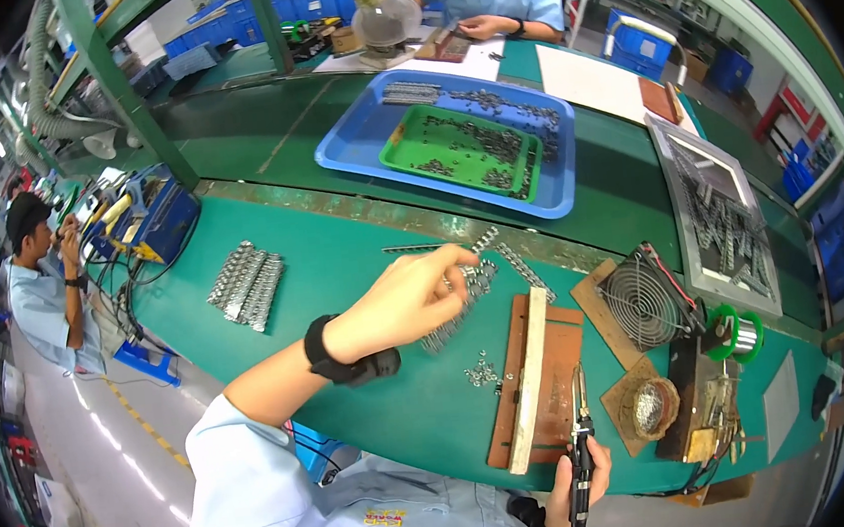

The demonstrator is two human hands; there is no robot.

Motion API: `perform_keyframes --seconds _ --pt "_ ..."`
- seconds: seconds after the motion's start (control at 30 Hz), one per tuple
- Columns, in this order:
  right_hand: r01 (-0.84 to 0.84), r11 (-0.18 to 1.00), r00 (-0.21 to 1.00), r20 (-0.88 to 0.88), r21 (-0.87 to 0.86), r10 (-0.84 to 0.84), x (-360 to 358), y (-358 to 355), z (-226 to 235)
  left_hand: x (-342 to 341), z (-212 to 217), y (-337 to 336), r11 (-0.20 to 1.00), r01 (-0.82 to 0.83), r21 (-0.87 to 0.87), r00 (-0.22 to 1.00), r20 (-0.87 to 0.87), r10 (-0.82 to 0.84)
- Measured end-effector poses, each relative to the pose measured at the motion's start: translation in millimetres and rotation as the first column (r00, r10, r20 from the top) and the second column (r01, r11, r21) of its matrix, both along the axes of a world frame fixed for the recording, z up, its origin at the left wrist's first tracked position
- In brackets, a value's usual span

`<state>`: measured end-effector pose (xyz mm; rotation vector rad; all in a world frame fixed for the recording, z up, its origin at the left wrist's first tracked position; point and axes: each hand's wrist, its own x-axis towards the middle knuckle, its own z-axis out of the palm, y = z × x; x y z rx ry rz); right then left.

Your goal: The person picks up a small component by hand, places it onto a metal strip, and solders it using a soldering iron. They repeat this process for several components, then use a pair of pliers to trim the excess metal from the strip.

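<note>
My left hand (pixel 407 300) reaches over a small group of silvery metal strips (pixel 483 276), thumb and index finger apart and the other fingers bent. Whether a fingertip touches a strip is hard to see. In my right hand (pixel 594 479) is a black soldering iron (pixel 580 460), its thin tip pointing away from me. Beside the iron lies a reddish-brown board (pixel 559 377) with a pale wooden bar (pixel 530 385) along it. A scatter of small metal parts (pixel 482 371) is on the green mat left of the board.
A stack of metal strips (pixel 247 286) lies at left. Farther off, a blue tray (pixel 332 153) holds a green tray (pixel 402 147) with small parts. A fan (pixel 641 302), solder spool (pixel 734 334) and round tin (pixel 656 409) stand at right. Co-workers sit opposite and at far left.
</note>
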<state>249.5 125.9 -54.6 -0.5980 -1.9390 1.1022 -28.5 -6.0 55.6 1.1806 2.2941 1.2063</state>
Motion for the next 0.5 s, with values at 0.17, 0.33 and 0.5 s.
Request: perform_keyframes --seconds 0.17,0.33,0.5 --pt "-0.052 0.997 0.999 0.003 0.062 0.052 -4.4 5.2 2.1 37.7 -38.2 7.5 0.956 0.08 0.283 0.529 0.8 -0.282" --pt "-0.061 0.996 0.996 0.075 0.067 0.056 -4.3 7.6 6.8 57.9 -56.3 15.6 0.964 0.137 0.226 0.379 0.887 -0.262" --pt "-0.057 0.995 0.996 0.076 0.076 0.051 -3.3 7.6 7.3 66.9 -63.9 16.3 0.967 0.112 0.231 0.344 0.904 -0.255"
